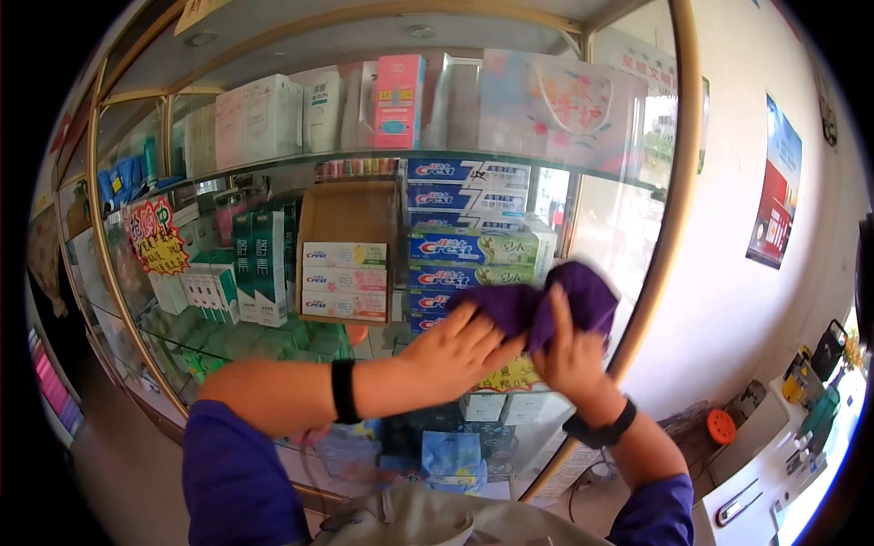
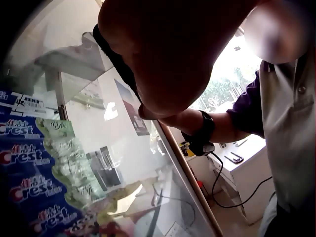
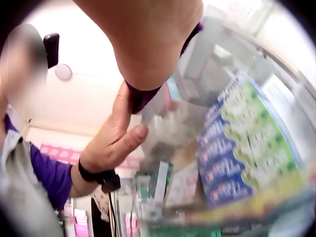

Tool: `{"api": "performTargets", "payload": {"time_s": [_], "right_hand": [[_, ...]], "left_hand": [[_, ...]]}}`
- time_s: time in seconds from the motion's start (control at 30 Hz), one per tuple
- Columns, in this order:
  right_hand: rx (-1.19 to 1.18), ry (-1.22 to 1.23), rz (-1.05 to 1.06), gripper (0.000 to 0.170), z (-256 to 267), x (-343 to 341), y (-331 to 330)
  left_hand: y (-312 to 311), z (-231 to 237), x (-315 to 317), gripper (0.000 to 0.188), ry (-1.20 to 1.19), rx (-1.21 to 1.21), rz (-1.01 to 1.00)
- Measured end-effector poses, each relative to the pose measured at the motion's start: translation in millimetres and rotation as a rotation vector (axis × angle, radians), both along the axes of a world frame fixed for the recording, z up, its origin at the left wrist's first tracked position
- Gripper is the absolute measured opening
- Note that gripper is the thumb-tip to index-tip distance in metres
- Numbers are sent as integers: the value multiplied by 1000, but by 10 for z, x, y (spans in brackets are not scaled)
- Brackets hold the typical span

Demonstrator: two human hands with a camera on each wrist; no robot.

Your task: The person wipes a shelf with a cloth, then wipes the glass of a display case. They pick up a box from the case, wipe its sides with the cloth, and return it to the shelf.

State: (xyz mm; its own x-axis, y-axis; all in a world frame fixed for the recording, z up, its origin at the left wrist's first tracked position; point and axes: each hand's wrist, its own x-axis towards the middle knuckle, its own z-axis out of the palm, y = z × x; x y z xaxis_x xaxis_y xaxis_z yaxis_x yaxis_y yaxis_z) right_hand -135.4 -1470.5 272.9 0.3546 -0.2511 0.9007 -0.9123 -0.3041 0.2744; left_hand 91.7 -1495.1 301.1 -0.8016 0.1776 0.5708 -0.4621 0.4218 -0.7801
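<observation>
A bunched purple cloth (image 1: 587,296) lies against the glass front of a display cabinet (image 1: 678,182), near its right-hand post. My right hand (image 1: 572,357) grips the cloth, its index finger stretched along the top and the other fingers folded into it. Beside it, my left hand (image 1: 455,350) rests on the cloth's left end with fingers reaching over the fabric. In the right wrist view the thumb of the left hand (image 3: 111,138) sticks out straight, and purple cloth (image 3: 143,98) shows past the nearer hand. Both hands wear black wrist bands.
Behind the glass stand stacked Crest toothpaste boxes (image 1: 469,246), an open cardboard carton (image 1: 346,205) and a pink box (image 1: 399,100). A yellow price sign (image 1: 510,373) is below the hands. To the right are a wall poster (image 1: 776,182), a white counter (image 1: 742,491) and an orange round object (image 1: 721,426).
</observation>
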Motion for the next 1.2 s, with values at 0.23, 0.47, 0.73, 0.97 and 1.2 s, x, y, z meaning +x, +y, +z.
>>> {"api": "performTargets", "payload": {"time_s": [0.23,0.47,0.73,0.97,1.2], "right_hand": [[10,196,50,67,158,380,27],[-130,15,123,78,1263,1205,-177],[185,81,72,67,822,1953,-173],[100,436,270,63,16,2386,-270],[306,313,279,72,609,2891,-233]], "left_hand": [[58,120,672,56,-72,245,-63],[-6,921,1016,67,319,268,-109],[-119,40,1614,56,512,219,-14],[-262,-1181,2110,51,618,275,-62],[-183,-408,2611,58,644,291,-188]]}}
